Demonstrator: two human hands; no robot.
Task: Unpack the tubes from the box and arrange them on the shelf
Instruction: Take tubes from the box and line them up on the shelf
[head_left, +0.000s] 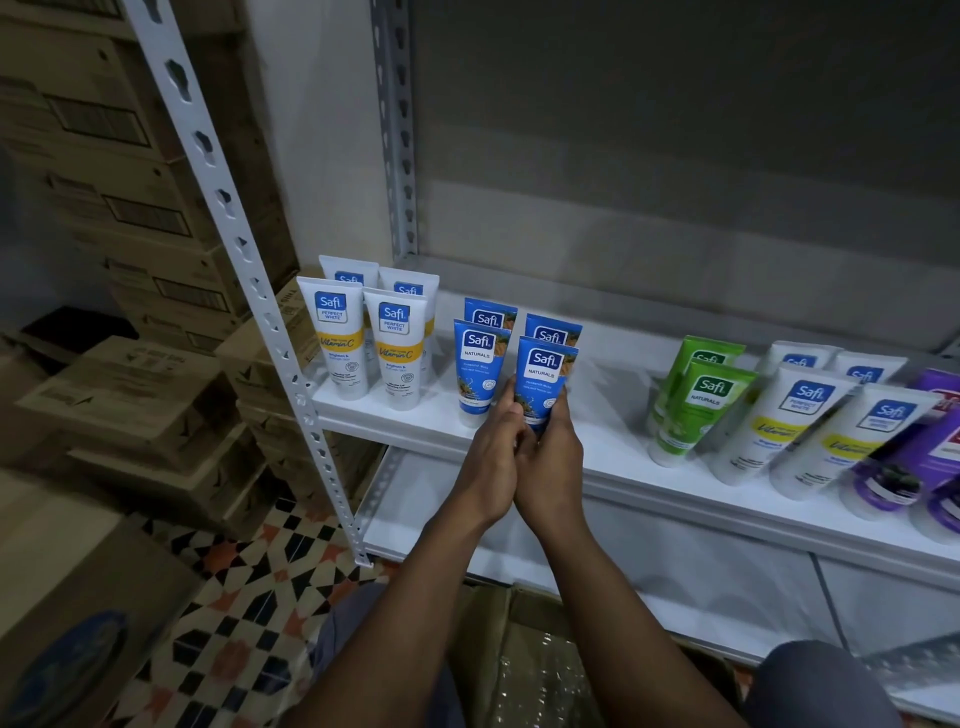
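Patterned floor tiles (249, 597) flank the open cardboard box (519, 654) nearest, beyond which the left hand (488, 460) and right hand (553, 462) both curl their fingers round the foot of a blue Safi Naturals tube (544, 376) upright near the white shelf's (613, 447) front edge, three matching tubes (478, 364) beside and behind.

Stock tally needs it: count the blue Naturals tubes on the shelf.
4. Front-left tube and front-right tube, the latter held by left hand and right hand; back-left tube and back-right tube behind them. Others may be hidden.
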